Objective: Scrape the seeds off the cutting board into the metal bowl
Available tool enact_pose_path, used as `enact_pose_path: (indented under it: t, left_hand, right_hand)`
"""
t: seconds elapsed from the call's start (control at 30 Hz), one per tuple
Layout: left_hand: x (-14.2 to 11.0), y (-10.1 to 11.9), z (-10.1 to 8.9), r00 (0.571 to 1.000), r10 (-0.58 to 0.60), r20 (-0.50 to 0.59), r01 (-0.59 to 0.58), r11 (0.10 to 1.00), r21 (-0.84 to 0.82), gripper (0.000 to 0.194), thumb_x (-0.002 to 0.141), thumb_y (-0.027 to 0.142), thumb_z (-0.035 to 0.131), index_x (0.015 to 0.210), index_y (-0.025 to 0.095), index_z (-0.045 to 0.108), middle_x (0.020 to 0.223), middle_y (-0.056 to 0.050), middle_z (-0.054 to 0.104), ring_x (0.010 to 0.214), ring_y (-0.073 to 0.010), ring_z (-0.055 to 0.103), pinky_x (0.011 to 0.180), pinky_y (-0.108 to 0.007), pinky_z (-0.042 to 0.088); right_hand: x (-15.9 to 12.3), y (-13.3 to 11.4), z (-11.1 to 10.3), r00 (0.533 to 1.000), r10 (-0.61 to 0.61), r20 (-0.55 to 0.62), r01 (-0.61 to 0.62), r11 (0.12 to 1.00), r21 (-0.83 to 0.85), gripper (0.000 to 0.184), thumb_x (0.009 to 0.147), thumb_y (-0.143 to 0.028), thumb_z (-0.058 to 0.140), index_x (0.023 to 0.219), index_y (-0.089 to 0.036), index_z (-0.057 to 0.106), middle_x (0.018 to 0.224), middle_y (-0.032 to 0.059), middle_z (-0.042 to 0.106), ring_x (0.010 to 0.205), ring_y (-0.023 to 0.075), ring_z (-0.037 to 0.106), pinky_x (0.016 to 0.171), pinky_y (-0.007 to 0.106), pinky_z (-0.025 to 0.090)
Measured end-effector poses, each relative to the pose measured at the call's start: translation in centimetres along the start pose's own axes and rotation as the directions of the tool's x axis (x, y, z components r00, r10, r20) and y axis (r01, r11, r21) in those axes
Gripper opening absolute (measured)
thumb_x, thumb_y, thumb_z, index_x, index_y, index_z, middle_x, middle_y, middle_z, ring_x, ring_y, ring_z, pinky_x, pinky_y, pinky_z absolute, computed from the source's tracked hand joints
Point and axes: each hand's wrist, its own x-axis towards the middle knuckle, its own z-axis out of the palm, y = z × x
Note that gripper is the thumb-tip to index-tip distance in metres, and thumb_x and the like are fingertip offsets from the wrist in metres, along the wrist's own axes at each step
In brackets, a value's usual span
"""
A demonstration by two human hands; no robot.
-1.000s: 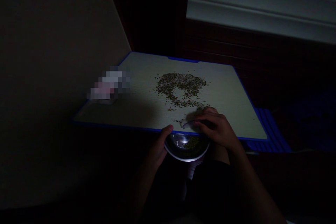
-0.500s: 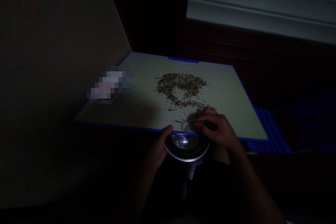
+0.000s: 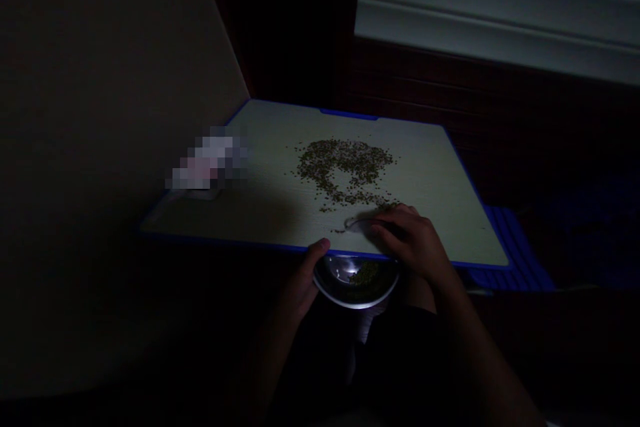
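Note:
A heap of small dark-green beans [image 3: 345, 159] lies spread on a pale table top [image 3: 265, 140] with a blue rim. My right hand [image 3: 413, 233] is closed around a spoon [image 3: 354, 223]; its bowl end points left, close to a few stray beans near the front edge. Below that edge is a shiny metal bowl [image 3: 356, 305] with some green beans [image 3: 367, 272] inside. My left hand [image 3: 307, 277] grips the bowl's left side, its thumb up at the table's edge. The fingers under the bowl are hidden.
A pixelated pale and pink object [image 3: 205, 163] stands at the table's left side, beside a wall [image 3: 125, 80]. Blue striped cloth [image 3: 517, 247] shows past the right edge. White horizontal panels [image 3: 490, 7] are at the back right. The room is very dark.
My right hand's spoon dipped to the table's front edge above the bowl, then moved back up onto the surface. My left hand and the bowl have stayed in place.

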Motion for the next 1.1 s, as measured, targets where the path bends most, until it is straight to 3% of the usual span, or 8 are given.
enact_pose_path:
  t: [0.3, 0.5, 0.73, 0.9, 1.1]
  left_hand:
    - [0.2, -0.1, -0.3, 1.000, 0.012, 0.022, -0.012, 1.000, 0.002, 0.060, 0.079, 0.029, 0.087, 0.135, 0.016, 0.069, 0.128, -0.013, 0.078, 0.133, -0.0321, 0.066, 0.115, -0.045, 0.051]
    - [0.2, -0.1, -0.4, 1.000, -0.009, 0.011, 0.009, 1.000, 0.011, 0.058, 0.076, 0.033, 0.090, 0.128, 0.014, 0.073, 0.125, -0.014, 0.079, 0.130, -0.0359, 0.067, 0.113, -0.046, 0.052]
    - [0.1, 0.0, -0.2, 1.000, -0.005, 0.008, 0.005, 1.000, 0.013, 0.062, 0.076, 0.033, 0.089, 0.133, 0.016, 0.071, 0.128, -0.012, 0.078, 0.134, -0.0336, 0.064, 0.115, -0.044, 0.050]
    - [-0.1, 0.1, 0.1, 1.000, 0.007, -0.001, -0.007, 1.000, 0.004, 0.063, 0.078, 0.030, 0.088, 0.136, 0.016, 0.069, 0.131, -0.012, 0.077, 0.134, -0.0324, 0.064, 0.117, -0.044, 0.049]
    - [-0.2, 0.1, 0.2, 0.999, 0.021, -0.025, -0.021, 1.000, 0.003, 0.069, 0.077, 0.029, 0.088, 0.141, 0.018, 0.065, 0.133, -0.012, 0.076, 0.132, -0.0331, 0.066, 0.116, -0.046, 0.050]
  right_hand:
    - [-0.2, 0.6, 0.3, 0.997, 0.025, -0.078, -0.029, 0.998, -0.055, 0.019, 0.099, -0.038, 0.067, 0.113, -0.031, 0.079, 0.100, 0.0034, 0.080, 0.093, 0.0256, 0.068, 0.084, 0.043, 0.050]
    - [-0.1, 0.1, 0.1, 0.997, -0.074, -0.026, 0.075, 0.997, 0.015, 0.018, 0.101, -0.035, 0.066, 0.114, -0.036, 0.077, 0.101, -0.0013, 0.081, 0.093, 0.0242, 0.068, 0.087, 0.044, 0.050]
    - [0.1, 0.3, 0.2, 0.999, -0.050, -0.013, 0.050, 0.999, -0.022, 0.023, 0.102, -0.036, 0.064, 0.120, -0.041, 0.076, 0.106, -0.0028, 0.082, 0.094, 0.0248, 0.068, 0.086, 0.044, 0.049]
    - [0.6, 0.3, 0.2, 0.999, -0.041, -0.016, 0.040, 0.998, -0.050, 0.021, 0.102, -0.037, 0.065, 0.118, -0.036, 0.078, 0.106, 0.0001, 0.083, 0.095, 0.0251, 0.069, 0.087, 0.045, 0.049]
    - [0.8, 0.8, 0.4, 0.992, -0.017, -0.126, 0.007, 0.997, -0.080, 0.020, 0.099, -0.038, 0.066, 0.113, -0.033, 0.080, 0.102, 0.0031, 0.083, 0.093, 0.0261, 0.070, 0.086, 0.044, 0.051]
